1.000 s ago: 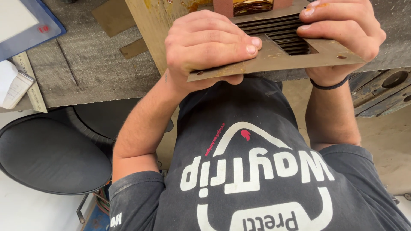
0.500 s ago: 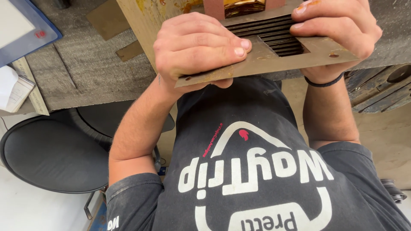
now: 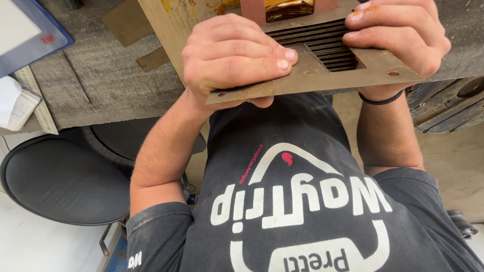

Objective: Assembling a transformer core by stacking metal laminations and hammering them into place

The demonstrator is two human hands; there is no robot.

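A stack of thin slotted metal plates is held above the grey workbench (chest-high), gripped by the left hand and right hand, fingers clamped over its edges.

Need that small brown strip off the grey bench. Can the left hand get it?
Probably not yet: the left hand is gripping the slotted metal plate together with the right hand. The strip lies uncovered just beside it, so once it lets go the way looks free.

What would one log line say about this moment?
left hand: grips metal plate | right hand: grips plate | slotted centre | stool below
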